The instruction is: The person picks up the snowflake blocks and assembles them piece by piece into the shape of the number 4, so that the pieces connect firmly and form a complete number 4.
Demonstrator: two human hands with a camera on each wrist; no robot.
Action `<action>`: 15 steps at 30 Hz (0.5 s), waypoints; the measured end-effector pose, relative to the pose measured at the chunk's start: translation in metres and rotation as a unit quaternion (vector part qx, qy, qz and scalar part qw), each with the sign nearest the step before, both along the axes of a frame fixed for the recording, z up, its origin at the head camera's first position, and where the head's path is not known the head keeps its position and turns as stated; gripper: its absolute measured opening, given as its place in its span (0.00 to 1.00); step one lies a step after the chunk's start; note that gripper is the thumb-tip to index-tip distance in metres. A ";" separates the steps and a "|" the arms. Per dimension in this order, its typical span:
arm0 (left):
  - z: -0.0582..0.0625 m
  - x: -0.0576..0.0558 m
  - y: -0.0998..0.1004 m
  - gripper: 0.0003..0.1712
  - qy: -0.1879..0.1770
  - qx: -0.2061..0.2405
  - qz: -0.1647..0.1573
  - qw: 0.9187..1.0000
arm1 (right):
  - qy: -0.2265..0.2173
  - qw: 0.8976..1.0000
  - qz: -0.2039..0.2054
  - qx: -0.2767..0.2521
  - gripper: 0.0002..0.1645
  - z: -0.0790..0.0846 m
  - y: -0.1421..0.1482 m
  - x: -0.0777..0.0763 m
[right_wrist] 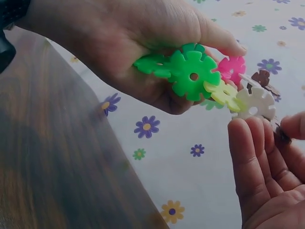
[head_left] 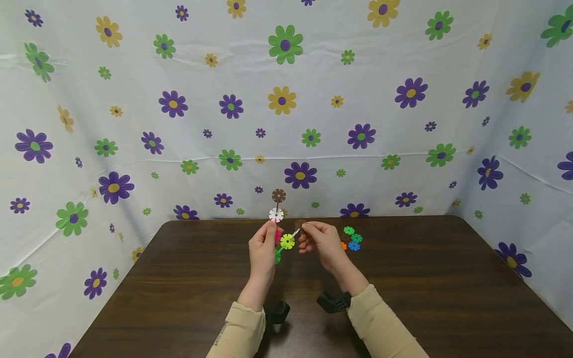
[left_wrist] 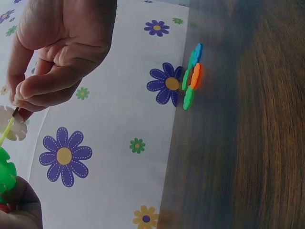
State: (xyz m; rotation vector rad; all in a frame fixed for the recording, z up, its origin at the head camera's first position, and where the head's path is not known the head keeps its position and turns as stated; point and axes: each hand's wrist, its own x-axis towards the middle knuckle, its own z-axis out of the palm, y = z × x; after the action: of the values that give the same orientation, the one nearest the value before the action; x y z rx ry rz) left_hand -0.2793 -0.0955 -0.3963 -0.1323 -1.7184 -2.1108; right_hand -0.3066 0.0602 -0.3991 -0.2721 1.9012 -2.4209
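Note:
My left hand (head_left: 263, 247) grips a joined chain of notched flower-shaped plastic discs. A brown disc (head_left: 279, 192) and a white disc (head_left: 273, 215) stick up above its thumb. Lower on the chain are a pink disc (right_wrist: 233, 65), a yellow-green disc (head_left: 284, 239) and a green disc (right_wrist: 206, 75). Another white disc (right_wrist: 263, 102) is slotted onto the yellow one at the side toward my right hand (head_left: 327, 244). That hand pinches a brown disc (head_left: 299, 225) at the white disc's edge; fingers partly hide it, so I cannot tell whether the slots are engaged.
Right of the hands, a small group of loose discs lies on the dark wooden table (head_left: 429, 278): green (head_left: 348, 230), blue (head_left: 354, 246) and orange (head_left: 343, 245) among them. A white flower-print cloth (head_left: 250, 132) hangs behind and at both sides.

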 end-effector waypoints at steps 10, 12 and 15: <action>-0.011 -0.009 -0.001 0.18 -0.005 0.009 0.007 1.000 | -0.023 0.997 -0.021 0.069 0.23 -0.001 0.059 -0.019; -0.011 -0.008 -0.002 0.19 -0.003 0.007 0.010 1.000 | -0.027 0.993 -0.050 0.107 0.22 -0.006 0.076 -0.025; -0.011 -0.008 -0.002 0.19 0.003 0.005 0.013 1.000 | -0.036 0.979 -0.091 0.178 0.23 -0.017 0.098 -0.032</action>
State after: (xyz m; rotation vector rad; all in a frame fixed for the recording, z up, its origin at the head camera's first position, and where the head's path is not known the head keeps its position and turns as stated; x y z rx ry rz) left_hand -0.2873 -0.0976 -0.4071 -0.1134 -1.6974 -2.0974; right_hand -0.3384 0.1584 -0.4157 0.0068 2.3645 -2.0944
